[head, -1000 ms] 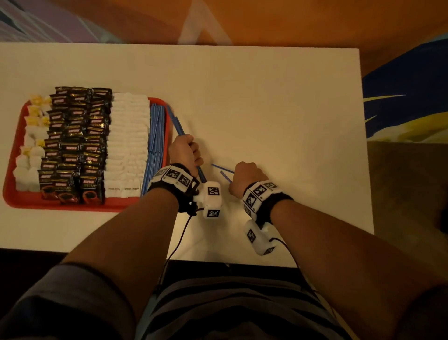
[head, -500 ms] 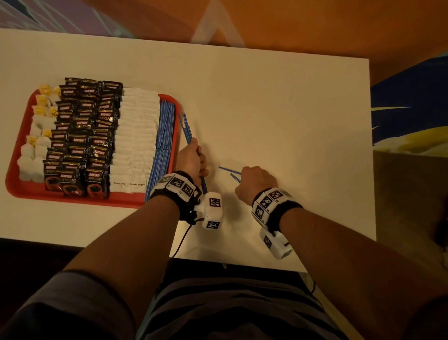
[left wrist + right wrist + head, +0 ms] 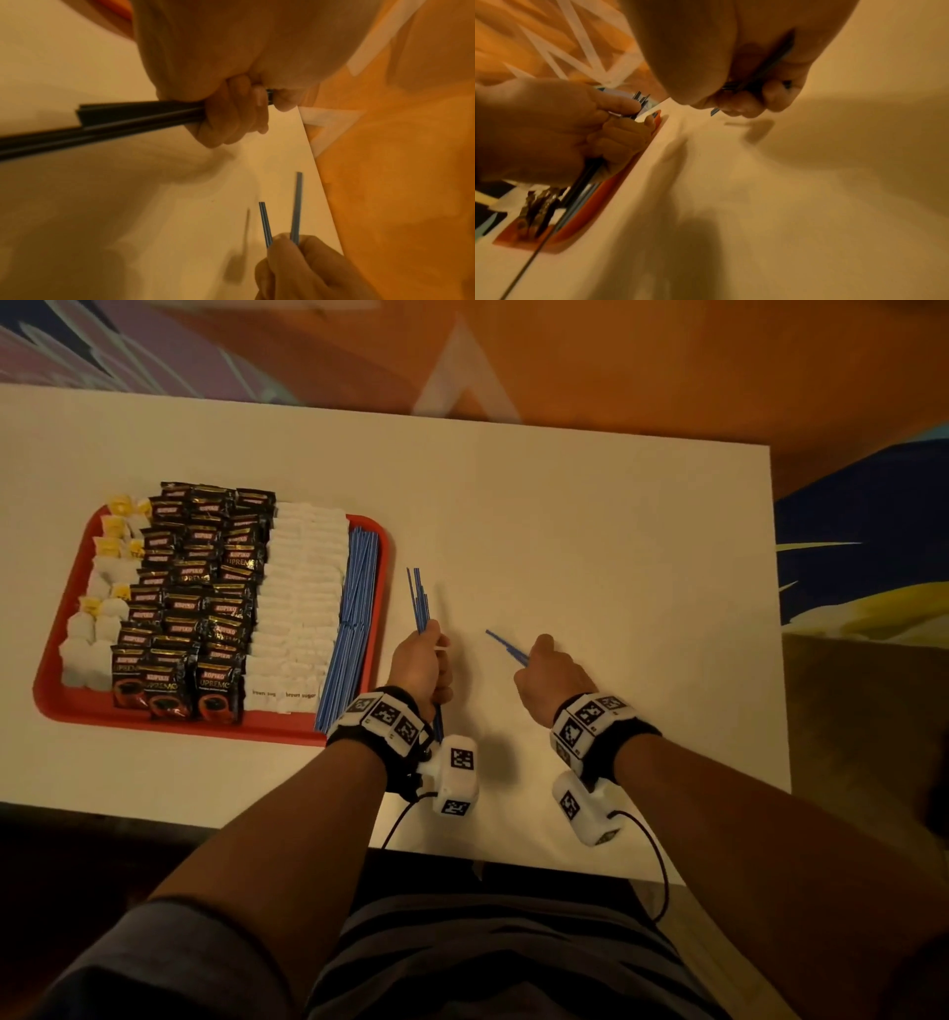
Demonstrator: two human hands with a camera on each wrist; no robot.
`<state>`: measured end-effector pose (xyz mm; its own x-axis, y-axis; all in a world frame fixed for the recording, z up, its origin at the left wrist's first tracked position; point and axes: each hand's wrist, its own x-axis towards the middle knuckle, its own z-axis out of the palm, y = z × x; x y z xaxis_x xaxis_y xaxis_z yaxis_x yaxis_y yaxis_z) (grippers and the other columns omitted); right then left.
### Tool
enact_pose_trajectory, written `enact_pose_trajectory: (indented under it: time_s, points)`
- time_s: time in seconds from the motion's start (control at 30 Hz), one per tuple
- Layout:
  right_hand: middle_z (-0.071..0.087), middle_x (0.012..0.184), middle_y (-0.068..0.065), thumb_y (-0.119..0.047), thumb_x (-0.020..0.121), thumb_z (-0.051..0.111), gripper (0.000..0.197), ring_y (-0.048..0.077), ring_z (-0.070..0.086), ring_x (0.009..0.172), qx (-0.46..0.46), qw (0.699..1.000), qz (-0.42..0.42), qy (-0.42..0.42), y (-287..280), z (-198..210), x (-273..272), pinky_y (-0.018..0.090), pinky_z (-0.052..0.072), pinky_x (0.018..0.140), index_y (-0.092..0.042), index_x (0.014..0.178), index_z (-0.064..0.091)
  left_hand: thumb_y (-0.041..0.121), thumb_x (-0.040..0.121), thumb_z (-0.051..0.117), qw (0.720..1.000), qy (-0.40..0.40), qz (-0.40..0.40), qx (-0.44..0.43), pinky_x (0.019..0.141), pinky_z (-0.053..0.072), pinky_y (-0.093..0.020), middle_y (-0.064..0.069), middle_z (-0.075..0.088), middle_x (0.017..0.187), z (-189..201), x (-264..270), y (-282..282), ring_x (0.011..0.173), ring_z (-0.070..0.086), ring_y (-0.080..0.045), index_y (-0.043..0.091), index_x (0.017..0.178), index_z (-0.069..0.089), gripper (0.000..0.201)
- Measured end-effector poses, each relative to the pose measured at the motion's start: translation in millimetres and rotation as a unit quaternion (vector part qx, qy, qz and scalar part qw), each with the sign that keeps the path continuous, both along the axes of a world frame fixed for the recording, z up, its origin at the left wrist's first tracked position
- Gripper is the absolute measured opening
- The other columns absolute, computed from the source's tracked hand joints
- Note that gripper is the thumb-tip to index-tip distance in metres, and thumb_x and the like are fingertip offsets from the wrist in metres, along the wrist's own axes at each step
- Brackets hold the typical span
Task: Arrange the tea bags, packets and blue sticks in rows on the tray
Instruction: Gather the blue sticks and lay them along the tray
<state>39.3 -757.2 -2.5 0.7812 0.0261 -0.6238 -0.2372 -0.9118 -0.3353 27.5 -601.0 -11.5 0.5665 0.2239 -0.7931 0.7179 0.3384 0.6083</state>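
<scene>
Blue sticks in both my grips over the white table (image 3: 590,531).
My left hand (image 3: 422,660) clamps a stick bundle (image 3: 420,600); my right hand (image 3: 552,677) pinches perhaps three sticks (image 3: 506,645); red tray (image 3: 382,588) left, orange patterned floor (image 3: 616,367) beyond.

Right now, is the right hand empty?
No, the right hand grips a few blue sticks that poke out past its knuckles, above the table.

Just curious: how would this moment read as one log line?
left hand: grips blue sticks bundle | right hand: pinches few blue sticks | red tray: rows laid
</scene>
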Motion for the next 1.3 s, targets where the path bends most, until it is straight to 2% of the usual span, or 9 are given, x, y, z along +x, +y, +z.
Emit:
enact_pose_trajectory:
  time_s: [0.17, 0.33, 0.43, 0.5, 0.6, 0.73, 1.0, 1.2, 1.3]
  points:
    - [0.058, 0.109, 0.015, -0.018, 0.101, 0.036, 0.019, 0.031, 0.055, 0.084, 0.089, 0.996, 0.003, -0.02, 0, 22, 8, 0.04, 0.046, 0.072, -0.007, 0.117, 0.037, 0.041, 0.103, 0.045, 1.0, -0.012, -0.014, -0.018, 0.039, 0.02, -0.021, 0.007, 0.026, 0.05, 22, -3, -8, 0.038, 0.021, -0.009, 0.014, 0.087, 0.049, 0.032]
    - [0.055, 0.105, 0.012, -0.029, 0.106, 0.026, 0.037, 0.027, 0.053, 0.093, 0.144, 0.982, 0.095, -0.081, 17, 63, 11, 0.03, 0.035, 0.075, -0.004, 0.113, 0.053, 0.066, 0.092, 0.052, 0.995, -0.066, -0.069, -0.023, 0.043, 0.025, -0.024, 0.005, 0.031, 0.054, 46, -4, -19, 0.043, 0.029, -0.011, 0.014, 0.089, 0.059, 0.053]
    - [0.049, 0.112, 0.015, -0.018, 0.103, 0.029, 0.032, 0.026, 0.051, 0.096, 0.16, 0.975, 0.13, -0.087, 28, 84, 9, 0.032, 0.041, 0.08, -0.004, 0.115, 0.055, 0.082, 0.069, 0.063, 0.99, -0.097, -0.081, -0.056, 0.063, 0.046, -0.031, -0.009, 0.062, 0.078, 59, 1, -25, 0.072, 0.06, -0.021, 0.009, 0.1, 0.067, 0.079]
    - [0.044, 0.11, 0.013, -0.013, 0.101, 0.034, 0.029, 0.025, 0.05, 0.091, 0.164, 0.97, 0.145, -0.105, 34, 92, 7, 0.031, 0.045, 0.077, -0.004, 0.12, 0.055, 0.073, 0.084, 0.055, 0.991, -0.112, -0.053, -0.058, 0.083, 0.054, -0.035, -0.015, 0.072, 0.107, 71, 5, -28, 0.101, 0.069, -0.024, 0.005, 0.116, 0.065, 0.075]
    - [0.043, 0.099, 0.008, -0.007, 0.097, 0.041, 0.031, 0.022, 0.047, 0.086, 0.221, 0.957, 0.118, -0.149, 36, 105, 5, 0.018, 0.036, 0.063, -0.012, 0.123, 0.057, 0.053, 0.103, 0.036, 0.991, -0.134, -0.023, -0.013, 0.07, 0.055, -0.031, -0.01, 0.072, 0.087, 87, 12, -25, 0.081, 0.07, -0.02, 0.007, 0.096, 0.065, 0.054]
    - [0.064, 0.09, 0.005, -0.002, 0.09, 0.057, 0.032, 0.021, 0.062, 0.083, 0.3, 0.938, 0.013, -0.174, 36, 119, 3, 0.024, 0.051, 0.072, -0.018, 0.117, 0.057, 0.054, 0.104, 0.032, 0.986, -0.158, 0.0, 0.047, 0.043, 0.036, -0.021, -0.003, 0.05, 0.059, 103, 17, -17, 0.043, 0.047, -0.014, 0.014, 0.071, 0.05, 0.055]
    - [0.071, 0.083, -0.003, -0.024, 0.08, 0.077, 0.011, 0.009, 0.065, 0.079, 0.293, 0.939, -0.045, -0.175, 40, 137, 9, 0.015, 0.048, 0.069, -0.021, 0.08, 0.066, 0.055, 0.104, 0.029, 0.979, -0.197, 0.019, 0.052, 0.041, 0.024, -0.024, 0.003, 0.036, 0.051, 135, 33, 3, 0.043, 0.029, -0.013, 0.018, 0.063, 0.033, 0.055]
    - [0.07, 0.101, 0.011, -0.031, 0.095, 0.056, 0.026, 0.025, 0.067, 0.089, 0.285, 0.949, -0.131, -0.04, 53, 133, 2, 0.041, 0.055, 0.086, -0.008, 0.102, 0.066, 0.051, 0.104, 0.034, 0.971, -0.233, 0.054, 0.017, 0.047, 0.025, -0.029, 0.005, 0.025, 0.05, 157, 51, 29, 0.047, 0.023, -0.015, 0.018, 0.065, 0.032, 0.051]
    - [0.064, 0.104, 0.009, -0.026, 0.092, 0.064, 0.03, 0.024, 0.061, 0.092, 0.327, 0.929, -0.157, 0.075, 69, 139, 1, 0.034, 0.052, 0.082, -0.002, 0.111, 0.064, 0.05, 0.105, 0.034, 0.966, -0.252, 0.047, -0.023, 0.043, 0.022, -0.025, 0.004, 0.018, 0.052, 167, 55, 38, 0.045, 0.018, -0.014, 0.02, 0.063, 0.026, 0.052]
